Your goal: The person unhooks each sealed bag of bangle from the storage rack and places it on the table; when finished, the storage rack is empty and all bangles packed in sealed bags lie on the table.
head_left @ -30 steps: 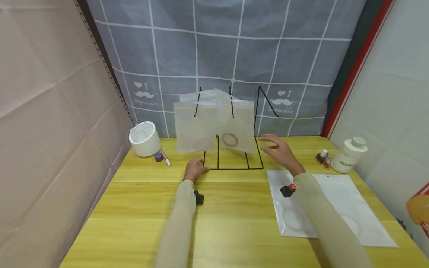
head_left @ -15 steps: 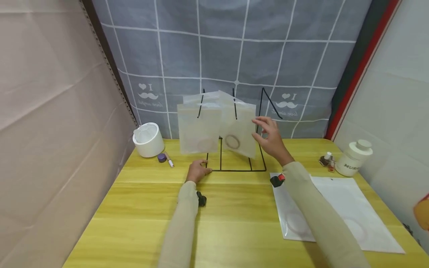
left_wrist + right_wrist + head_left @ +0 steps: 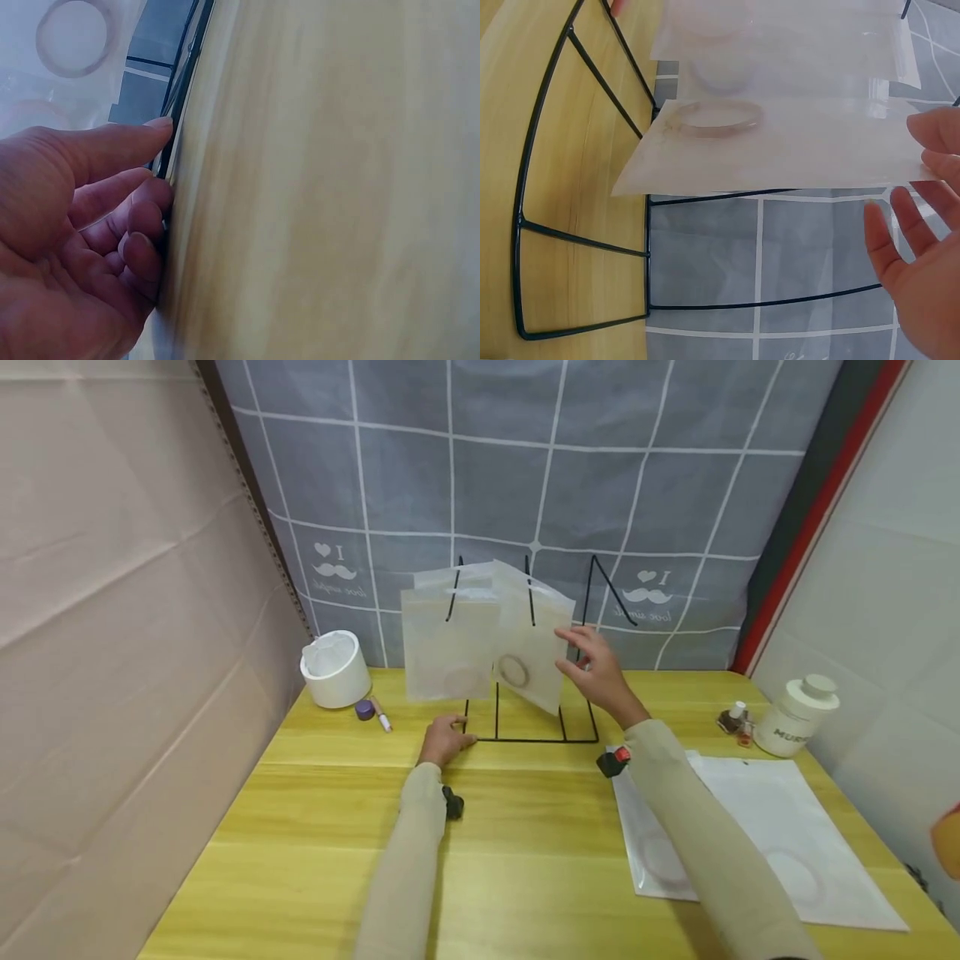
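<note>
I'll take the containers first. Two translucent bags hang on the black wire rack at the far middle. The right bag holds a brownish ring near its bottom; the left bag shows only a pale round shape through the plastic. Far left, I have a white tub with a crumpled clear liner inside, and a purple pot and a small tube just beside it. Far right stands a lidded white jar near some small bottles. Near right, a large white bag lies flat, round outlines faint in it.

The right hand pinches the right edge of the right bag between thumb and fingers, so the bag hangs just left of that hand, its face angled. Lower and to the left, the left hand grips the rack's near left corner, thumb and fingers about the wire.

The right sleeve covers part of the large white bag, and the jar's lettering runs out of sight. My left wrist view cuts the bags off at top left. Another faint ring shows behind the right bag in the right wrist view; I can't tell which layer holds it.
</note>
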